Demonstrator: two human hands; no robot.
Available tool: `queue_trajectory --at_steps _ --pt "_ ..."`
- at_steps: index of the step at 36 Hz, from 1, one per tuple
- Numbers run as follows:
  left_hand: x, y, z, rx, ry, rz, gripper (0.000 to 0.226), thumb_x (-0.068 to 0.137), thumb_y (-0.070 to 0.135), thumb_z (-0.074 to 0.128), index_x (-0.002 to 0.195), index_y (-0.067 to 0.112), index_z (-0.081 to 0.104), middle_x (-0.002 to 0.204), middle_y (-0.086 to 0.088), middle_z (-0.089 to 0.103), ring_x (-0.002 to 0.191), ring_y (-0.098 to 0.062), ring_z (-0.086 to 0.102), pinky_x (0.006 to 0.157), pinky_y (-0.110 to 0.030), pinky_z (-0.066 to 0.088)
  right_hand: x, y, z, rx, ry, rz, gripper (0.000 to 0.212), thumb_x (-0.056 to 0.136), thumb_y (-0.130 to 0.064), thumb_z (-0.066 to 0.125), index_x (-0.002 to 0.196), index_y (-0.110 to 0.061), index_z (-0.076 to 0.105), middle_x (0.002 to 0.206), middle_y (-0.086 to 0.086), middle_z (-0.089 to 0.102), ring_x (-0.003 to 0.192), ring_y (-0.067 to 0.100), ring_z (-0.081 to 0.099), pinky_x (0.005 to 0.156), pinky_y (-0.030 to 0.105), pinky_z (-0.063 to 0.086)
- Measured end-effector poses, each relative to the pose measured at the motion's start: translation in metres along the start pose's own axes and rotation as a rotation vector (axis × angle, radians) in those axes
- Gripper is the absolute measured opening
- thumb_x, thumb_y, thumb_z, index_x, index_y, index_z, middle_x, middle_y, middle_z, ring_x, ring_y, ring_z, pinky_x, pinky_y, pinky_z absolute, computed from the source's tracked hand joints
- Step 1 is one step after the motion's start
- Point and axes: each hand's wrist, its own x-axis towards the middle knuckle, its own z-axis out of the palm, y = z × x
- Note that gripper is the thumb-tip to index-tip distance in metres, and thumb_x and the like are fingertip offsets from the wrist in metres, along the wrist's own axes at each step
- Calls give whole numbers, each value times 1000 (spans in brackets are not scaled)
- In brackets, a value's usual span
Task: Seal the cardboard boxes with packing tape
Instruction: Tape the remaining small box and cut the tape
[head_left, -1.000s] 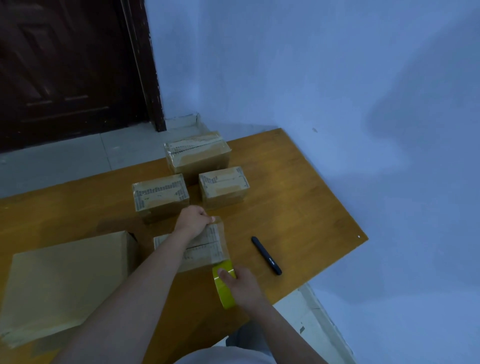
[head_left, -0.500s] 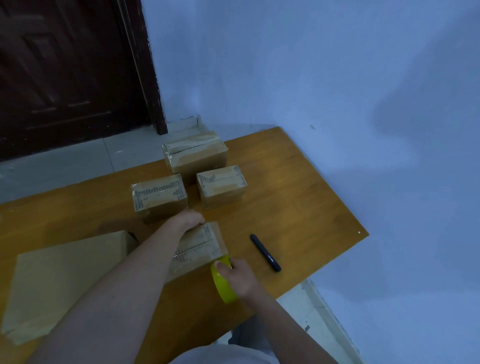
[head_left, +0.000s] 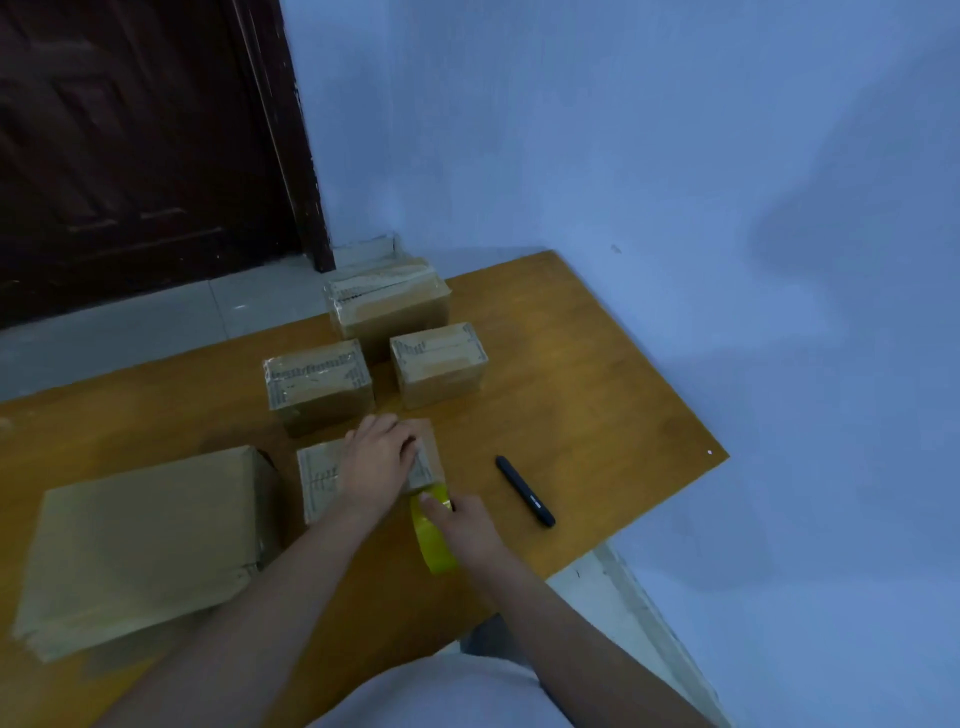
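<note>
1. Far left, a large flat cardboard box (head_left: 140, 545) lies on the counter (head_left: 597, 395), its near corner close to the front edge, with little room to slide it closer.
2. Just right of it sits the small box being sealed (head_left: 322, 478). The left hand (head_left: 379, 462) has shifted from the box's far edge a second ago to lie across its top, fingers curled over the right end, pressing it down.
3. At that box's right near corner, the right hand (head_left: 467, 525) grips the yellow tape roll (head_left: 434, 535), thumb on its rim. The roll has stayed close against the box, so tape is probably being laid or smoothed over this end; the strip itself is too faint to see.
4. Behind stand three more boxes (head_left: 436, 358), apparently already taped.
5. Right again, a black pen-like tool (head_left: 524, 491) lies apart from the hands. Beyond it the counter is bare up to its right edge and corner, leaving room to pull the roll.
</note>
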Motion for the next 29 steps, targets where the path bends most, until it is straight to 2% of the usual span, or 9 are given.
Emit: queue_trajectory --at_steps 4,7,11,13,15,18,21,25,29 --pt "-15 -2 3 21 16 48 15 87 18 66 96 9 74 97 -5 64 93 -31 56 77 -42 47 -4 -1 0 3 -10 -17 36 96 -27 53 61 -23 45 52 -12 45 42 -2 41 47 16 33" --pt "-27 -5 2 44 -65 101 29 88 27 64 110 10 72 117 -8 63 112 -32 55 91 -45 47 -6 2 -1 23 -23 -26 28 96 -31 54 68 -24 52 63 -7 50 54 3 48 51 16 37" --pt "-44 -11 -4 49 -264 111 56 99 48 33 148 21 35 156 -3 26 146 -23 19 116 -40 17 -10 3 -5 32 -62 -35 25 95 -38 52 74 -25 56 64 -10 52 53 -1 50 51 11 38" --pt "-48 -14 -7 51 -307 121 75 88 62 5 152 25 20 159 3 11 147 -15 4 118 -33 1 -14 7 -6 46 -96 -56 27 95 -43 51 82 -22 61 66 -9 55 58 1 54 57 14 41" --pt "-48 -15 -9 94 -351 121 81 83 64 -5 153 26 11 160 6 3 146 -9 -5 116 -30 -7 -17 14 -5 74 -144 -41 28 95 -45 50 93 -20 64 76 -1 59 73 14 58 68 26 46" --pt "-46 -13 -12 183 -406 105 64 97 57 9 153 28 2 160 7 -3 146 -9 -10 116 -31 -10 -23 18 -4 119 -180 -36 14 93 -28 53 96 -18 62 83 3 59 81 20 56 74 31 45" --pt "-47 -10 -16 201 -420 99 72 91 63 0 153 28 -1 160 8 -5 146 -9 -11 116 -32 -11 -25 21 -5 132 -174 -50 15 88 -22 55 100 -14 61 86 6 60 82 20 58 74 29 46" --pt "-48 -8 -20 145 -448 64 69 96 63 22 152 32 -1 160 11 -7 146 -7 -12 118 -35 -9 -25 29 -6 149 -169 -76 16 96 -13 52 104 -2 61 89 11 61 82 22 59 76 30 49" --pt "-47 -7 -19 167 -472 56 82 88 74 26 151 34 -6 158 13 -12 145 -7 -14 119 -38 -9 -24 35 -2 215 -170 -30 14 97 -14 51 97 -9 63 85 8 67 77 19 65 72 27 54"
